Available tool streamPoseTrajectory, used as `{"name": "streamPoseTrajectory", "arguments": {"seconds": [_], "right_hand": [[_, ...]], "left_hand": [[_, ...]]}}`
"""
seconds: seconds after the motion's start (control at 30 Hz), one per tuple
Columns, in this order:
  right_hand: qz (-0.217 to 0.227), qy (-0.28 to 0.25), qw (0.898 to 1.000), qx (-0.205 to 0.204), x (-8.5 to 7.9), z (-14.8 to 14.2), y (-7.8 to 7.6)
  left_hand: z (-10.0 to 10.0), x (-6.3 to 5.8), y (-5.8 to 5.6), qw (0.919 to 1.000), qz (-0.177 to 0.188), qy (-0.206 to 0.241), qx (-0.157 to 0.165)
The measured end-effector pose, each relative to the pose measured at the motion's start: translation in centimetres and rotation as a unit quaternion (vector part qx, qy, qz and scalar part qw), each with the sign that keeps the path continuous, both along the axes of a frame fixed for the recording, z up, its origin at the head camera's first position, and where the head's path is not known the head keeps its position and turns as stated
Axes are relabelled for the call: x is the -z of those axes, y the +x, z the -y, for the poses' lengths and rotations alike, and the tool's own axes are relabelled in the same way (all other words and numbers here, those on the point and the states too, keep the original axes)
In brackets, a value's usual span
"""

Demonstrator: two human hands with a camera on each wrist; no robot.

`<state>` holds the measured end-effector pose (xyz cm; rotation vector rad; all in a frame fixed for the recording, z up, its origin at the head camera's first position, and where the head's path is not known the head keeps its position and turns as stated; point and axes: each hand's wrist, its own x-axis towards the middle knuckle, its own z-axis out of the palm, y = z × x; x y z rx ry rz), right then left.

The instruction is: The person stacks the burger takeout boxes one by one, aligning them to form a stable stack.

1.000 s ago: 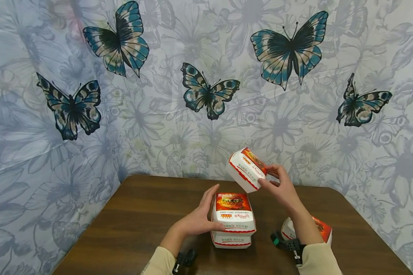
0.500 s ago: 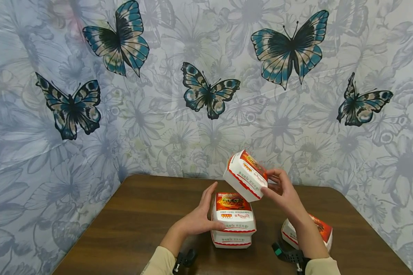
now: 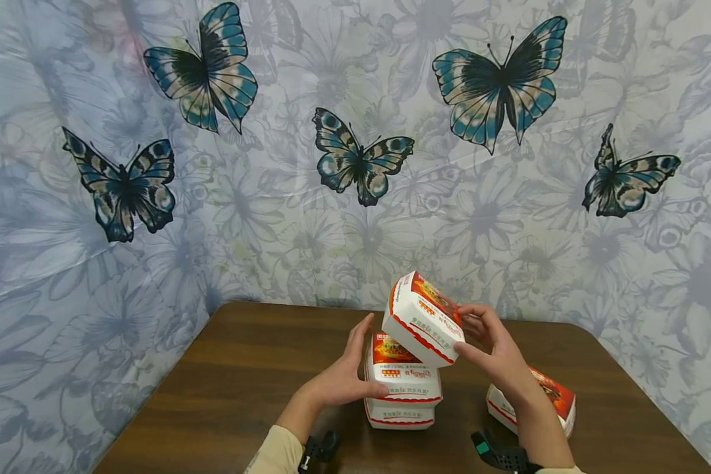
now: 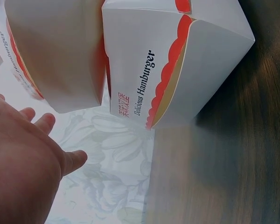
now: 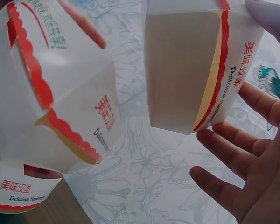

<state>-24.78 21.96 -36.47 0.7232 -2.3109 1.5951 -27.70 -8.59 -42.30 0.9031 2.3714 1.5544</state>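
Observation:
My right hand [image 3: 493, 345] pinches a white and red hamburger box [image 3: 422, 322] between thumb and fingers. The box is tilted, its lower corner overlapping the back right of a two-box stack in the head view. In that stack, an upper hamburger box [image 3: 411, 380] sits on a lower hamburger box [image 3: 399, 416]. My left hand [image 3: 342, 383] is at the stack's left side, thumb across the upper box's front, fingers extended. The left wrist view shows those fingers [image 4: 46, 122] spread straight. In the right wrist view, the held box [image 5: 182, 70] is beside the stack's upper box [image 5: 79, 88].
Another hamburger box [image 3: 559, 398] lies turned on the right of the brown wooden table [image 3: 261, 368], partly behind my right forearm. A patterned cloth [image 3: 284, 257] with butterflies hangs behind the table. Black bands [image 3: 500, 454] with cameras are on my wrists.
My right hand has lowered its hamburger box toward the stack, and the box now covers more of the upper box's top. My left hand has stayed at the stack.

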Motion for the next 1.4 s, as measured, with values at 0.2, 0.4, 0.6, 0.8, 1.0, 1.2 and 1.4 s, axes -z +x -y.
{"name": "streamPoseTrajectory", "arguments": {"seconds": [0.2,0.4,0.6,0.8,1.0,1.2,1.4], "right_hand": [[-0.01,0.021,1.0,0.004,-0.1,0.4,-0.3],[-0.025,0.025,0.999,0.002,0.1,0.2,-0.2],[-0.045,0.053,0.998,-0.005,0.5,0.3,-0.2],[-0.056,0.07,0.996,-0.006,0.8,0.4,-0.2],[-0.066,0.077,0.995,-0.003,0.9,0.6,-0.2],[-0.069,0.074,0.995,-0.011,0.9,0.8,-0.2],[-0.057,0.077,0.995,-0.017,0.8,1.1,-0.2]], "left_hand": [[0.3,-0.2,-0.1,1.0,0.001,0.002,-0.006],[0.2,-0.3,-0.1,1.0,-0.001,0.002,-0.005],[0.1,0.2,-0.2,1.0,-0.003,0.006,0.0],[-0.1,0.3,-0.3,0.9998,-0.009,0.016,0.001],[-0.2,0.2,-0.2,0.9998,-0.011,0.019,0.002],[-0.3,0.2,-0.2,0.9996,-0.009,0.026,-0.002],[-0.5,0.0,-0.2,0.9982,-0.041,0.043,-0.011]]}}
